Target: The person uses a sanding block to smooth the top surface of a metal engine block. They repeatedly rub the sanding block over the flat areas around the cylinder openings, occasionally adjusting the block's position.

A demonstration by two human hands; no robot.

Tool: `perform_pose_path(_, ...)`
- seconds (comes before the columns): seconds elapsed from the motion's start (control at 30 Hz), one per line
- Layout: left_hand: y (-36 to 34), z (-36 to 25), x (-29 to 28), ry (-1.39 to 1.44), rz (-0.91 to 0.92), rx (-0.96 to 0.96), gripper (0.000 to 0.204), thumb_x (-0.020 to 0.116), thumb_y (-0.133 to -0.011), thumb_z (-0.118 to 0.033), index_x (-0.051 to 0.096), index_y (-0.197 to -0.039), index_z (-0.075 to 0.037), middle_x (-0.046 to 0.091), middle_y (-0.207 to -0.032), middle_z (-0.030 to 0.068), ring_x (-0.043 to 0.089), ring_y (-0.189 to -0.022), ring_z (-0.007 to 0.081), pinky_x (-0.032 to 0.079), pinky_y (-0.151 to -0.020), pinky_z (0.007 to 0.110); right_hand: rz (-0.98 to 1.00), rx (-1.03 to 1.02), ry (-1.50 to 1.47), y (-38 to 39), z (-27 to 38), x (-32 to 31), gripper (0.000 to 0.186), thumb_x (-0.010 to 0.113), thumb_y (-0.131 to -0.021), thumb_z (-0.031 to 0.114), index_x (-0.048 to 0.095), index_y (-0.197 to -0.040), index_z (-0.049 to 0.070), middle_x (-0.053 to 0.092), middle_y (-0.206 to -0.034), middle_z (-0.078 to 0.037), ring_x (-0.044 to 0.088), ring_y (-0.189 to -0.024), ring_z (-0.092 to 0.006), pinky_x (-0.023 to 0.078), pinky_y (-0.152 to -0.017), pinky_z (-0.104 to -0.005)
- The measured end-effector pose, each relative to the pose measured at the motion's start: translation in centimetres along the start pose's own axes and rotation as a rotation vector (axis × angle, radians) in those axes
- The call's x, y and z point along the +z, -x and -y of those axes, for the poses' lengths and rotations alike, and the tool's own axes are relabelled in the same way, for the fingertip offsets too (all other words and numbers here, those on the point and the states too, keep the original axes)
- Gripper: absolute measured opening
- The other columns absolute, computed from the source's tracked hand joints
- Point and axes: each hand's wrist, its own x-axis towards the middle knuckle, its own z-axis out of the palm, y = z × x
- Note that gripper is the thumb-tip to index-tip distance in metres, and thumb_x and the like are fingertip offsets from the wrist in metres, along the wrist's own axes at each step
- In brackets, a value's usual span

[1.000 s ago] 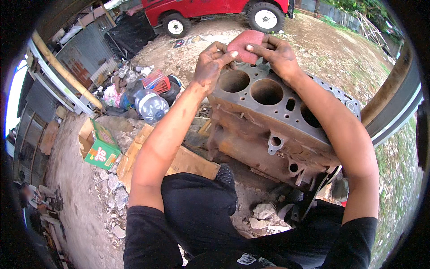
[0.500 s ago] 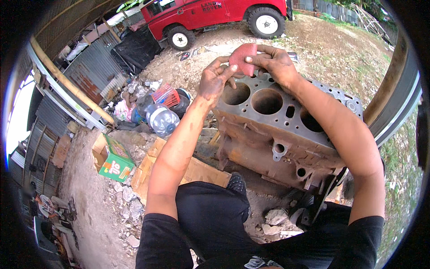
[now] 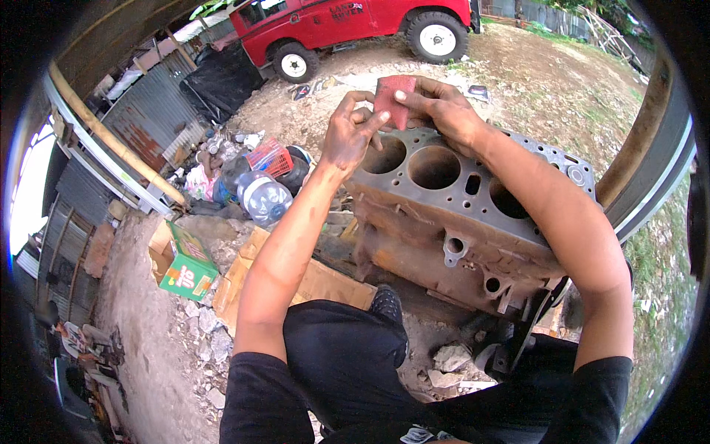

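Note:
Between my two hands is a small red piece of sandpaper (image 3: pixel 390 95), bent over and held above the far left end of an engine block (image 3: pixel 436 229). My left hand (image 3: pixel 350 133) pinches its lower left edge with thumb and fingers. With the thumb on its face and the fingers behind, my right hand (image 3: pixel 444 109) grips the right side. The rusty block has a flat grey top with large round cylinder bores (image 3: pixel 435 168) and smaller holes. My right forearm crosses over the top and covers part of it.
Left of the block lie flattened cardboard (image 3: pixel 329 287), a green box (image 3: pixel 181 259), a large clear plastic bottle (image 3: pixel 264 200) and a red crate (image 3: pixel 268 157). Stones (image 3: pixel 451 359) lie by my foot. Beyond stands a red vehicle (image 3: pixel 347 29). A post (image 3: pixel 642 137) rises at the right; a person (image 3: pixel 78 340) is far left.
The sandpaper is turned and bent a little differently in my fingers. Both hands still hold it over the block, and the whole view has shifted slightly.

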Motion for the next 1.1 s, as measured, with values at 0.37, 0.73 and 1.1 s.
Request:
perform_pose_path(0.37, 0.0, -0.3, 0.5, -0.023, 0.158, 0.011, 0.024, 0.079, -0.098, -0.022, 0.067, -0.109, -0.005, 0.078, -0.1, 0.0079, 0.068, -0.087, 0.0112, 0.053, -0.078, 0.028, 0.105, -0.018, 0.079, -0.1, 0.0, -1.5, 0.045, 0.068, -0.105, 0.019, 0.06, -0.146, 0.004, 0.073, -0.121, -0.005, 0.068, -0.096, -0.0091, 0.053, -0.081, -0.0222)
perform_pose_path(0.73, -0.2, 0.0, 0.0, -0.164, 0.078, 0.026, 0.03, 0.087, -0.09, -0.023, 0.067, -0.097, -0.002, 0.075, -0.083, 0.0072, 0.067, -0.071, 0.0109, 0.054, -0.068, 0.026, -0.02, 0.01, 0.25, 0.2, 0.0, 0.4, 0.044, 0.064, -0.107, 0.029, 0.063, -0.143, 0.003, 0.072, -0.124, -0.007, 0.067, -0.111, -0.015, 0.054, -0.1, -0.0309)
perform_pose_path(1.1, -0.2, -0.2, 0.1, -0.129, 0.084, 0.032, 0.028, 0.087, -0.089, -0.021, 0.072, -0.102, -0.001, 0.079, -0.093, 0.0073, 0.071, -0.083, 0.0099, 0.053, -0.068, 0.026, -0.096, -0.095, 0.399, -0.2, -0.7, 0.1, 0.053, 0.085, -0.091, 0.038, 0.074, -0.129, 0.003, 0.076, -0.103, -0.006, 0.065, -0.087, -0.0119, 0.052, -0.08, -0.0282)
